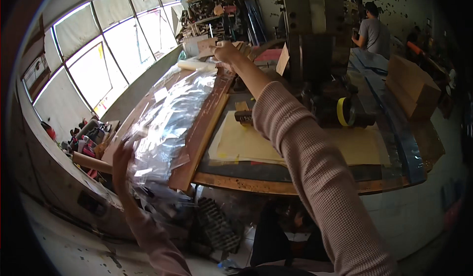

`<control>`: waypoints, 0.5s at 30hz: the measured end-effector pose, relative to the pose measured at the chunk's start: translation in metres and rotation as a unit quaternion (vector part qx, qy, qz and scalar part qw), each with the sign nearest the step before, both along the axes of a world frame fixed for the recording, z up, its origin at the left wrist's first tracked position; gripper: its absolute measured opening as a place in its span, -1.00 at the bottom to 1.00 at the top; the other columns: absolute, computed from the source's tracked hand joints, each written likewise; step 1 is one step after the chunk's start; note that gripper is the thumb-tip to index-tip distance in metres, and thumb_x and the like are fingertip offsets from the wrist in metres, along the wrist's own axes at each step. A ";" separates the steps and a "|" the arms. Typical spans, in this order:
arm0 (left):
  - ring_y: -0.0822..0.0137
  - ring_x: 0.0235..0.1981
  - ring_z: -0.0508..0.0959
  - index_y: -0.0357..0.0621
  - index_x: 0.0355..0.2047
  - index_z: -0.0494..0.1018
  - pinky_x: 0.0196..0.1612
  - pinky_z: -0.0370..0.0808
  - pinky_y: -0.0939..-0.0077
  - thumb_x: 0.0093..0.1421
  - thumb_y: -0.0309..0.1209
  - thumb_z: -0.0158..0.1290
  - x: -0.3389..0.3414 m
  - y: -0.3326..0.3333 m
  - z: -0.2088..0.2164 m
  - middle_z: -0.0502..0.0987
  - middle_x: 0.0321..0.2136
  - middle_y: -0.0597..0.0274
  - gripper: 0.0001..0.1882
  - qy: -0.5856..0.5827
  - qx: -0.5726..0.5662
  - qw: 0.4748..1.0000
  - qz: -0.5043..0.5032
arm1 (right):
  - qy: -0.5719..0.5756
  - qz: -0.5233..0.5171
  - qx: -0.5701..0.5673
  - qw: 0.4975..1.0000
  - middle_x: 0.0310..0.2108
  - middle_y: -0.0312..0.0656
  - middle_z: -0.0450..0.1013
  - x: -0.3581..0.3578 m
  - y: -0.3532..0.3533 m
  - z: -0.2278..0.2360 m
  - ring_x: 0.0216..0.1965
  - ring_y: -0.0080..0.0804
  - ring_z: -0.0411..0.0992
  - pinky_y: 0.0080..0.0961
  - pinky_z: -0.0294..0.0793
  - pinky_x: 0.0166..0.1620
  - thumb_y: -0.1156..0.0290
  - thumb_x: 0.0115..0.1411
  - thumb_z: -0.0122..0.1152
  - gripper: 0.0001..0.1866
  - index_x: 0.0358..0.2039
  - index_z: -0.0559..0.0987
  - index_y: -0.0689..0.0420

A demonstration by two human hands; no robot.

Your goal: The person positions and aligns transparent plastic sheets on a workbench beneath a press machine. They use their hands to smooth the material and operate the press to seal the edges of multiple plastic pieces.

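A long sheet of crinkled clear plastic film (pixel 170 113) lies over a reddish-brown wooden board (pixel 199 150) at the left of the table. My left hand (pixel 124 153) is at the film's near left edge, its fingers dim but stretched onto the plastic. With the arm reaching far forward, my right hand (pixel 225 52) is closed above the board's far end; what its fingers grip is too small to make out. Just below that hand lies a pale roll (pixel 197 65).
Right of the board are cream paper sheets (pixel 241 140), a dark cylinder (pixel 244 117) and a yellow tape roll (pixel 343 112). A tall metal machine (pixel 318 44) rises behind. A cardboard box (pixel 411 86) stands right; a brown tube (pixel 92 162) juts in left. A person (pixel 374 32) is farther back.
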State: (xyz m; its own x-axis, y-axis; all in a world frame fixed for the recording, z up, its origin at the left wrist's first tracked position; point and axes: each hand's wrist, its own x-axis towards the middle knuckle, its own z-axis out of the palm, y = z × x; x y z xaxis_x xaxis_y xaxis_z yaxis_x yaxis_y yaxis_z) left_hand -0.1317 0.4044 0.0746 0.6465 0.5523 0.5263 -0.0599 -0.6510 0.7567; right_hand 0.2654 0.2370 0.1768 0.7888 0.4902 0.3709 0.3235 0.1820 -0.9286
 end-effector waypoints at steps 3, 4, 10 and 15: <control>0.06 -0.05 0.33 -0.01 0.25 -0.13 -0.04 0.20 -0.02 0.14 0.11 -0.12 0.061 0.161 0.041 0.37 -0.12 0.00 -0.20 0.433 0.210 0.838 0.256 | -0.022 0.242 0.021 0.970 -0.01 0.07 0.28 -0.082 -0.045 0.046 -0.07 -0.32 0.34 -0.40 0.44 -0.13 0.25 0.24 0.00 -0.49 0.09 0.21 0.29; 0.00 0.10 0.12 0.10 0.26 -0.28 0.02 0.00 -0.22 0.12 0.17 -0.14 0.105 0.163 0.025 0.18 0.04 -0.02 -0.13 0.454 0.184 0.822 0.289 | -0.072 0.260 -0.006 0.963 -0.05 0.07 0.32 -0.075 -0.057 0.033 -0.09 -0.34 0.36 -0.44 0.44 -0.14 0.23 0.23 0.02 -0.48 0.10 0.21 0.27; -0.08 0.30 -0.31 0.28 0.29 -0.29 0.16 -0.30 -0.34 0.19 0.12 -0.28 0.139 0.206 -0.042 -0.26 0.28 -0.07 -0.26 0.574 0.259 0.699 0.339 | -0.361 0.471 -0.215 0.776 0.10 0.06 0.20 -0.178 -0.259 -0.094 0.02 -0.15 0.34 -0.32 0.41 -0.01 0.14 0.19 0.03 -0.52 0.04 0.31 0.12; -0.14 0.25 -0.07 -0.14 0.18 0.13 0.26 -0.08 0.11 0.22 -0.06 -0.22 0.172 0.118 -0.066 0.06 0.17 -0.29 -0.40 0.489 0.240 0.773 0.325 | -0.161 0.338 -0.287 0.882 -0.02 -0.01 0.32 -0.213 -0.423 -0.166 -0.02 -0.10 0.35 -0.30 0.40 -0.03 0.15 0.19 0.04 -0.50 0.03 0.31 0.22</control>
State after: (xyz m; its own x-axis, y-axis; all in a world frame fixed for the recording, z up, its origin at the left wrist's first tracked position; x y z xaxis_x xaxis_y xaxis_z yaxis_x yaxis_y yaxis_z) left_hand 0.0404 0.5225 0.0083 0.5332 0.8203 0.2069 0.8457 -0.5230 -0.1059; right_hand 0.0525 -0.1861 0.0109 0.1433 0.9879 0.0600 0.5848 -0.0356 -0.8104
